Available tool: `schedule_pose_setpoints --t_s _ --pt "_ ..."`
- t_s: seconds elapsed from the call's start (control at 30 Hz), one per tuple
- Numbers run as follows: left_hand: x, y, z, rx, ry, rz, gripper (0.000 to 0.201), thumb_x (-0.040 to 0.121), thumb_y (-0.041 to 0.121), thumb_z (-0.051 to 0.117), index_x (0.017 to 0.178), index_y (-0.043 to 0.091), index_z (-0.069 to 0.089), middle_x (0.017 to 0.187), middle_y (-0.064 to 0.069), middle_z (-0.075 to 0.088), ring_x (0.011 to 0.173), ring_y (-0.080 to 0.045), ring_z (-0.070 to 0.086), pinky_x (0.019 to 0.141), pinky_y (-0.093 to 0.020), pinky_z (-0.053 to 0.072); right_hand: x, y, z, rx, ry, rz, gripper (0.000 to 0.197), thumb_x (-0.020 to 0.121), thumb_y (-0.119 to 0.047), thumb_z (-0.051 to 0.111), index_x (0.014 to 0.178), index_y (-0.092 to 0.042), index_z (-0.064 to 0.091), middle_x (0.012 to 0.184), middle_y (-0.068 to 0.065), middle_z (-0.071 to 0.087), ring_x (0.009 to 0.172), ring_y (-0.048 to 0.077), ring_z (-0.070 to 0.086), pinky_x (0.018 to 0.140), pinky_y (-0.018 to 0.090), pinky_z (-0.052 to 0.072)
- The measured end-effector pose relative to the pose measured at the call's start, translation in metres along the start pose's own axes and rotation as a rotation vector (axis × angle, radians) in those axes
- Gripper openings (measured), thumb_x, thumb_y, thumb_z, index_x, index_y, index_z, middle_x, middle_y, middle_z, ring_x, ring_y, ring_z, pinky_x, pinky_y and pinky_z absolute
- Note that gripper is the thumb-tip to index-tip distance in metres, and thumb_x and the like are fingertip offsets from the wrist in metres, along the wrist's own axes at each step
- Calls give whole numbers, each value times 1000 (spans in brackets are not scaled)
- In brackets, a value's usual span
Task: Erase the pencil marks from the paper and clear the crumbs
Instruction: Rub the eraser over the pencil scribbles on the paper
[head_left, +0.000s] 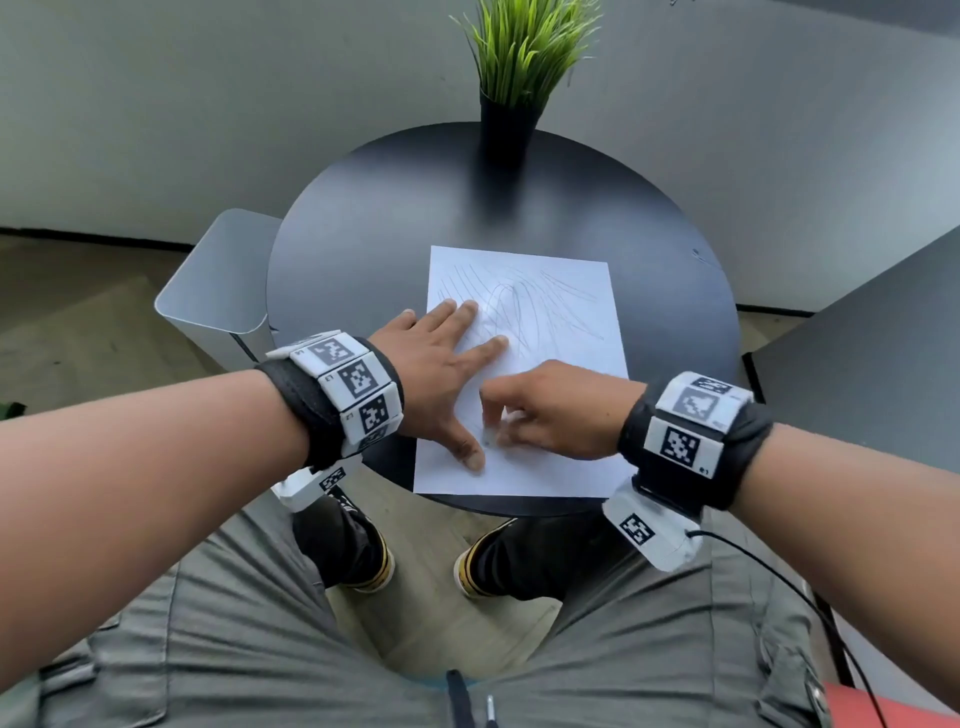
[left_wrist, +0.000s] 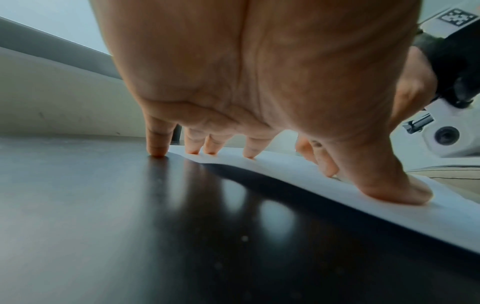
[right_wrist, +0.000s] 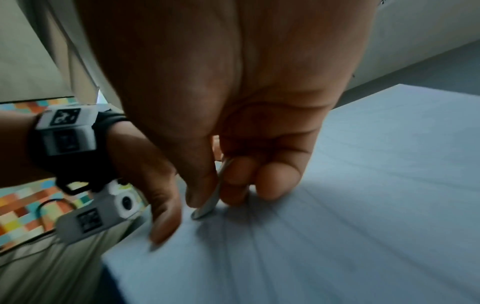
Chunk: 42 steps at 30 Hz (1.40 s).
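A white sheet of paper (head_left: 550, 312) with grey pencil lines across it lies on the round black table (head_left: 374, 208). My left hand (head_left: 441, 358) lies flat and spread on the sheet's left side, its fingertips (left_wrist: 249, 154) and thumb pressing the paper down. My right hand (head_left: 530, 410) is over the lower part of the sheet and pinches a small whitish eraser (right_wrist: 210, 201) between thumb and fingers, with the eraser's tip on the paper (right_wrist: 363, 185). I cannot make out any crumbs.
A black pot of green artificial grass (head_left: 511, 88) stands at the table's far edge. A pale grey bin (head_left: 218, 280) sits beside the table on the left. A dark cabinet (head_left: 883, 353) stands to the right. My knees and shoes are below the table's near edge.
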<state>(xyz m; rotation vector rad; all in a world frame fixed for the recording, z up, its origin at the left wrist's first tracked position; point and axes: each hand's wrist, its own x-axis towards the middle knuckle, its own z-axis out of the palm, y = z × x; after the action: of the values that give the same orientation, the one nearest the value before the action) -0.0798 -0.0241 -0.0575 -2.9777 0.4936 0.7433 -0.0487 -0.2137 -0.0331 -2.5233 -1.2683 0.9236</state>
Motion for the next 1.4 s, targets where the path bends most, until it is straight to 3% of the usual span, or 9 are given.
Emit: schedule_pose_setpoints --t_s 0.2,0.37,0.53,0.7,0.87,1.17,1.27,1.33,1.4 --pt "-1 -3 2 6 18 -7 148 48 101 53 159 25 -10 167 -9 -18 155 -28 -12 123 -53 9 20 31 -20 137 310 319 22 91 -44 60 94 -23 51 90 -2 60 87 23 55 70 31 41" --pt "1 -2 3 -20 5 -7 148 48 101 53 159 27 -13 166 -8 -23 154 -27 -17 123 -55 6 1 1 4 28 11 15 16 92 -42 58 93 -28 49 74 -13 49 74 12 50 66 29 38" --pt "-1 -5 4 -29 12 -15 147 48 101 53 158 30 -12 167 -6 -21 154 -25 -16 122 -58 7 22 26 -16 146 308 299 22 89 -44 61 94 -25 52 92 -1 62 88 22 56 74 33 44" --pt "-4 -3 2 -56 -10 -32 144 49 100 57 158 35 -11 167 -2 -22 154 -22 -18 115 -71 5 10 -5 5 20 46 36 18 92 -42 59 97 -26 53 72 -12 51 73 13 50 66 31 37" --pt "-3 -4 3 -52 1 -32 144 49 100 55 158 34 -11 167 -1 -20 154 -22 -17 115 -71 6 25 27 -13 135 329 306 21 88 -44 63 92 -25 56 89 -3 61 86 20 56 72 32 42" --pt "-13 -12 13 -41 79 -4 133 58 99 48 160 32 -4 167 -1 -19 154 -19 -16 119 -65 0 26 28 -13 198 326 414 23 89 -47 60 91 -26 52 92 1 63 83 19 58 71 33 48" --pt "-14 -15 18 -71 62 3 137 55 101 46 159 33 -10 167 3 -21 154 -17 -18 118 -67 1 18 7 -1 118 295 297 19 92 -42 56 95 -24 49 91 1 62 84 24 57 71 35 45" --pt "-14 -15 18 -77 54 6 138 54 102 46 159 32 -11 166 4 -23 153 -17 -20 118 -68 0 9 -15 11 23 140 79 17 94 -38 55 98 -23 49 86 -2 59 82 23 55 68 33 40" --pt "-14 -14 19 -82 57 10 138 55 101 47 159 32 -12 166 4 -24 153 -16 -20 118 -68 -1 5 -20 13 -32 19 -23 17 95 -39 56 100 -23 51 87 -1 59 80 20 52 69 33 41"
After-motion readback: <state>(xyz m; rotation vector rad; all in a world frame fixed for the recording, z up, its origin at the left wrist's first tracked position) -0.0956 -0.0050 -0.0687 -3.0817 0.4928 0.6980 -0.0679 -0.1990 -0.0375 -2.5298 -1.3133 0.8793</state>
